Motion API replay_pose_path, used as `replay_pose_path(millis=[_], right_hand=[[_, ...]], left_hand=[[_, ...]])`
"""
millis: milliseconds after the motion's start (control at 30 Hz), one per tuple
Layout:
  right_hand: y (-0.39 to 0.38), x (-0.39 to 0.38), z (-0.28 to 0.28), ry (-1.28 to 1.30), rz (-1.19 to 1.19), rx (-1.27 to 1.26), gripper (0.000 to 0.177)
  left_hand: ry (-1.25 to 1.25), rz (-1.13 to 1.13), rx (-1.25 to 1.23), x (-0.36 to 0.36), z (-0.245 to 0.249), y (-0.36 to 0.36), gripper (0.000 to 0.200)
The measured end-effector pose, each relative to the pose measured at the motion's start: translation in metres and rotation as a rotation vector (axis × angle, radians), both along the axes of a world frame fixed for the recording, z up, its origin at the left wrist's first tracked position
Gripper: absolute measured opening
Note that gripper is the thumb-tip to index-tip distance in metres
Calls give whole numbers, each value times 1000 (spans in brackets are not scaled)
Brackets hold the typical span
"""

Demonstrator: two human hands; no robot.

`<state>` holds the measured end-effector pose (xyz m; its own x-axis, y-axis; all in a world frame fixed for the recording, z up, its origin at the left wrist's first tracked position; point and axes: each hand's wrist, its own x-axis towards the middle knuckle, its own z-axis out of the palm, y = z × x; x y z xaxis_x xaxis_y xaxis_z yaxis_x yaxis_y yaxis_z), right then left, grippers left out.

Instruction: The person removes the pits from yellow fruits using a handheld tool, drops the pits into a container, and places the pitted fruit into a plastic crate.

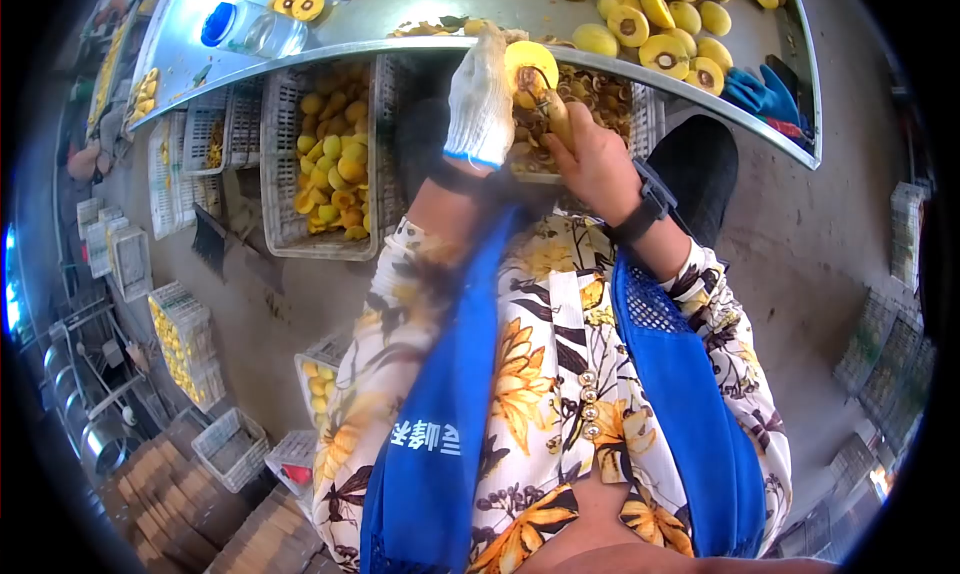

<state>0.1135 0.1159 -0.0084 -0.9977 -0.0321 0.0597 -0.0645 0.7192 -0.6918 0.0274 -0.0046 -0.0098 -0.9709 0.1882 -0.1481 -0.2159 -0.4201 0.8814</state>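
Observation:
My left hand (482,99), in a white knitted glove, holds a halved yellow fruit (530,66) at the table edge, its cut face turned up. Bare apart from a dark wrist strap, my right hand (598,159) is closed around the light handle of a small tool (558,117). The tool's tip meets the brownish centre of the fruit half. Below the two hands, a crate of brown scraps (600,99) is partly hidden by them.
The metal table (400,46) bears a bottle (262,30), a pile of yellow fruit (655,19) and a blue glove (762,94). A crate of fruit halves (270,199) stands below at left. More crates (185,344) stand farther left.

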Motion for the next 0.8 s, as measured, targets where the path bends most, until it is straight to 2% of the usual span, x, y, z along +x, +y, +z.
replay_pose_path(millis=[67,267,367,500,533,633,700,800], right_hand=[[-1,2,4,-4,-44,27,25],[0,10,1,-46,-65,-5,26],[0,12,6,-85,34,-63,26],[5,7,-3,-52,160,-127,25],[5,7,-2,-149,124,-240,24],[1,4,3,-427,32,-542,21],[-3,3,8,-599,1,-700,19],[-1,7,0,-704,4,-864,12]], left_hand=[[150,5,-42,3,0,4,42],[16,81,-31,10,-3,21,46],[-92,32,-127,6,-2,15,51],[-34,-166,-323,-10,-10,7,60],[-36,-182,-329,-15,-16,4,52],[-88,-118,45,-4,-3,3,43],[-173,-81,-17,0,-5,4,34],[-265,-136,-10,-1,-24,4,34]])
